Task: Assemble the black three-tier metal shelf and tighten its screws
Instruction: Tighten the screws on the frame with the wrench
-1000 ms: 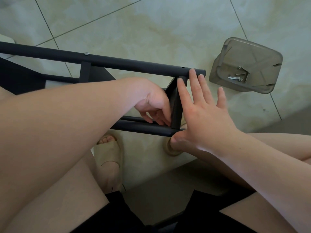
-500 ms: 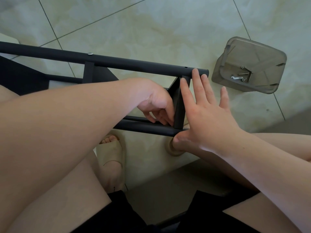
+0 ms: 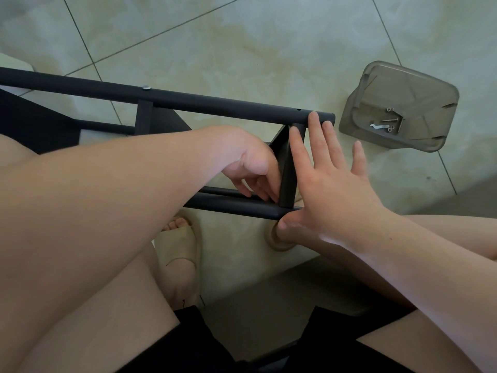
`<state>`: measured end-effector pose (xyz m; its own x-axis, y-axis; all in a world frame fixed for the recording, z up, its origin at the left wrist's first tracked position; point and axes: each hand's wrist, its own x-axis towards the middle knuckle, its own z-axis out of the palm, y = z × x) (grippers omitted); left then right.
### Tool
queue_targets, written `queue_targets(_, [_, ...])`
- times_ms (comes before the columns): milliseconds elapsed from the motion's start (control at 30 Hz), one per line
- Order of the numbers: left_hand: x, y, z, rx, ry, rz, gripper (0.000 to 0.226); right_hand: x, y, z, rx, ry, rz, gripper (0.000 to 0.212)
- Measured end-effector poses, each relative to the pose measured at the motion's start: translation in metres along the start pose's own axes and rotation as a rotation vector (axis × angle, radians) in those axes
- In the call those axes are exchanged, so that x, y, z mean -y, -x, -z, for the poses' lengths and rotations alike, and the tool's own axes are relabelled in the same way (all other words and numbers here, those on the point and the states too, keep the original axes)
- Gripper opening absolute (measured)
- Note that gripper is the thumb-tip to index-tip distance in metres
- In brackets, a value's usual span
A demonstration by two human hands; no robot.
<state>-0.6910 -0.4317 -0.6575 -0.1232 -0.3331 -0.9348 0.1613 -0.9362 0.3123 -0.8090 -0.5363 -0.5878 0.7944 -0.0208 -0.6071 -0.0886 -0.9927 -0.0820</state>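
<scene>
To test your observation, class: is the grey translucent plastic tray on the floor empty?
No, the grey translucent plastic tray holds small silver screws and a metal wrench.

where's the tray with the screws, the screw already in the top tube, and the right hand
clear tray [image 3: 427, 100]: head view, bare floor of the tray beside the loose screws [image 3: 390, 122]
fitted screw [image 3: 146, 87]: head view, its silver head on the upper tube [image 3: 215, 102]
right hand [image 3: 333, 189]: head view, back of the hand

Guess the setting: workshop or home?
Probably a home, with the work done on the floor: pale glazed floor tiles, a beige slipper on the person's foot, and screws loose in a translucent plastic tray near the black shelf frame.
</scene>
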Motion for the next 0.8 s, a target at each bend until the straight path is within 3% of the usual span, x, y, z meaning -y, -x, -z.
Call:
queue_targets(367, [0.0047,-0.0059,0.0007,-0.012,-0.028,-0.017,0.006,0.0000,-0.0008,0.0003,0.012,-0.005,0.004,0.145])
queue_targets(633, [0.0046,-0.0058,0.0041,0.040,0.031,-0.008,0.017,0.0005,-0.0006,0.0003,0.012,-0.010,0.000,0.146])
queue_targets(800, [0.0070,-0.0067,0.0021,-0.011,-0.012,-0.035,0.004,0.0007,-0.0006,0.0013,0.019,-0.021,0.000,0.146])
